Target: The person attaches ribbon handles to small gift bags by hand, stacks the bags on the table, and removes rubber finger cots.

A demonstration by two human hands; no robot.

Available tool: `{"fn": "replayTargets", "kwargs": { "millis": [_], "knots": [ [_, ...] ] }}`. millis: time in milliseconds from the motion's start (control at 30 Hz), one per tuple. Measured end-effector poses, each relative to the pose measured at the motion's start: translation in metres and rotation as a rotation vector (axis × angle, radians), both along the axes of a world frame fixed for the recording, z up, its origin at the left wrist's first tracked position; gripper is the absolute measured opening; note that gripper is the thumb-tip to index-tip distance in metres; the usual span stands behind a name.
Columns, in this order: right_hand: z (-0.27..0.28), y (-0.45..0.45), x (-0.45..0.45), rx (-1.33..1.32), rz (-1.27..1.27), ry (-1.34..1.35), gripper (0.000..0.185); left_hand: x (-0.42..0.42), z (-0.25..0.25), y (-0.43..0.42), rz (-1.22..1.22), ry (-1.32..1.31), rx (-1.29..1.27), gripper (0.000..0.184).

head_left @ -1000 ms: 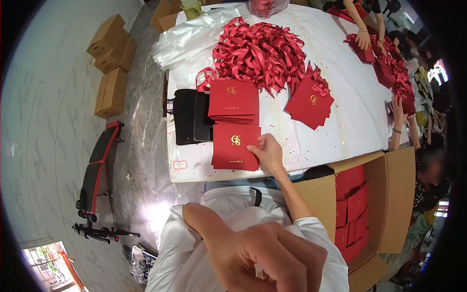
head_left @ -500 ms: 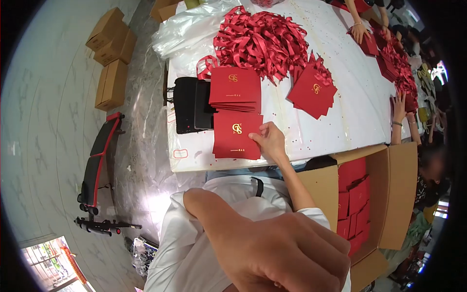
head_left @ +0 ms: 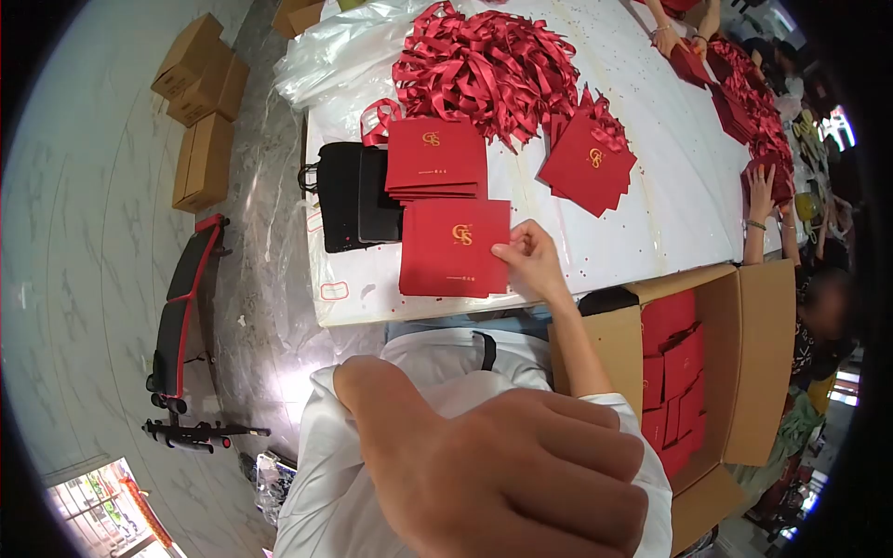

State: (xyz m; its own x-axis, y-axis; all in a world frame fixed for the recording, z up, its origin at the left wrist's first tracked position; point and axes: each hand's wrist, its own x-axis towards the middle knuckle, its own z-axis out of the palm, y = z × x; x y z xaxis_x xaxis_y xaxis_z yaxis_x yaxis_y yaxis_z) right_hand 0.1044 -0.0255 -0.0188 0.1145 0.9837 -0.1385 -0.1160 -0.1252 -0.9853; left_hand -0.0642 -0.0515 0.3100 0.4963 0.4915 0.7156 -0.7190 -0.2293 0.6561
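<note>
Red cards with gold lettering lie in a stack (head_left: 446, 246) near the table's front edge. The top one sticks out to the right, its right edge pinched by my right hand (head_left: 535, 260) between thumb and fingers. Close to the camera, over my lap, my left hand (head_left: 521, 465) is curled with its back toward me; its palm and fingertips are hidden. Just behind lies a second red stack (head_left: 435, 158). A fanned pile of red cards with ribbons (head_left: 588, 167) is further right. A big heap of red ribbons (head_left: 488, 70) lies behind.
Left of the stacks are a black pouch (head_left: 337, 200) and a dark flat device (head_left: 379, 200). Clear plastic (head_left: 344, 60) covers the back left. An open carton (head_left: 767, 363) of red items stands at my right. Other people's hands (head_left: 760, 195) work at the far right.
My right hand has moved slightly right, and the top card has shifted right off the stack under it. My left hand, still curled, has turned and shows more of its back.
</note>
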Motion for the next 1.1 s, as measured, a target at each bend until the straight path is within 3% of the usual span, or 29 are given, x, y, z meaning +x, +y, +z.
{"fn": "replayTargets", "kwargs": {
  "millis": [133, 200, 267, 333, 400, 433, 500, 633, 933, 1100],
  "knots": [
    [0.02, -0.011, 0.037, -0.014, -0.003, 0.104, 0.024, 0.002, -0.014, -0.008, 0.194, 0.049, 0.044, 0.025],
    [0.022, -0.016, 0.055, -0.027, -0.042, 0.119, 0.022, 0.013, -0.043, -0.009, 0.203, -0.06, 0.068, 0.008],
    [0.016, -0.022, 0.074, -0.044, -0.09, 0.154, 0.02, 0.004, -0.054, 0.013, 0.133, 0.172, 0.036, 0.015],
    [0.022, -0.028, 0.087, -0.062, -0.128, 0.13, 0.017, 0.009, -0.093, 0.013, 0.314, 0.241, -0.139, 0.019],
    [0.023, -0.031, 0.099, -0.076, -0.168, 0.101, 0.015, -0.003, -0.109, 0.019, 0.241, 0.451, -0.24, 0.014],
    [0.022, -0.032, 0.103, -0.069, -0.172, 0.1, 0.015, -0.001, -0.116, 0.02, 0.238, 0.449, -0.233, 0.014],
    [0.014, -0.031, 0.111, -0.062, -0.21, 0.071, 0.015, 0.003, -0.128, 0.022, 0.13, 0.318, -0.508, 0.015],
    [0.006, -0.028, 0.122, -0.045, -0.22, -0.005, 0.015, 0.003, -0.142, 0.023, 0.134, 0.334, -0.644, 0.018],
    [-0.009, -0.024, 0.127, 0.018, -0.264, -0.04, 0.018, 0.001, -0.152, 0.027, 0.148, 0.267, -0.757, 0.017],
    [-0.023, -0.019, 0.135, 0.047, -0.278, -0.076, 0.018, 0.004, -0.163, 0.031, 0.2, 0.294, -0.688, 0.02]
  ]
}}
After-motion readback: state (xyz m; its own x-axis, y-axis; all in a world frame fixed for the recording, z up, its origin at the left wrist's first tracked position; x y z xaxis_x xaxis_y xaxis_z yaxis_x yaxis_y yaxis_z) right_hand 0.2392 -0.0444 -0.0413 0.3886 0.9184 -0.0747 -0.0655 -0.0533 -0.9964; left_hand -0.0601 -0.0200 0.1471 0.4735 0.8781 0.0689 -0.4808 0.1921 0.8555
